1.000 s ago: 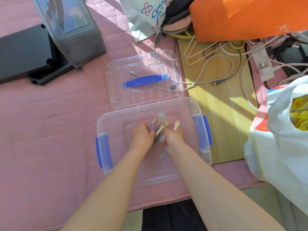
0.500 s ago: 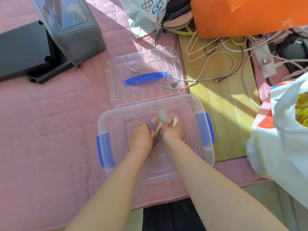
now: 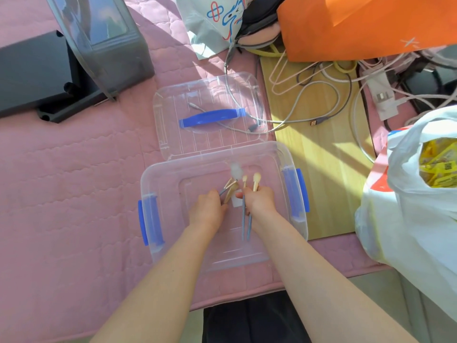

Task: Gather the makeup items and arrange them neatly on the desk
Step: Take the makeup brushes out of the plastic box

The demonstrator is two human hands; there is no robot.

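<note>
So our left hand (image 3: pixel 209 209) is curled round a couple of makeup brushes (image 3: pixel 229 191) and our right hand (image 3: pixel 260 201) pinches a few more, bristles pointing to 12 o'clock, all inside the clear box (image 3: pixel 148 186) on the pink mat (image 3: pixel 74 174).

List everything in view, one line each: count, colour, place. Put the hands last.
storage box: one, clear with blue latches, centre, on the mat
lid: one, clear with a blue handle, just behind the box
makeup brushes: several, blue handles and pale tips, in the box, in both hands
mat: one, pink and quilted, left and centre
desk: one, light wood, right of the box
cables: several, white and grey, across desk and lid
orange bag: one, top right
plastic bag: one, white with yellow contents, right edge
printed bag: one, white, top centre
case: one, dark grey, top left
left hand: grips brushes
right hand: grips brushes
</note>
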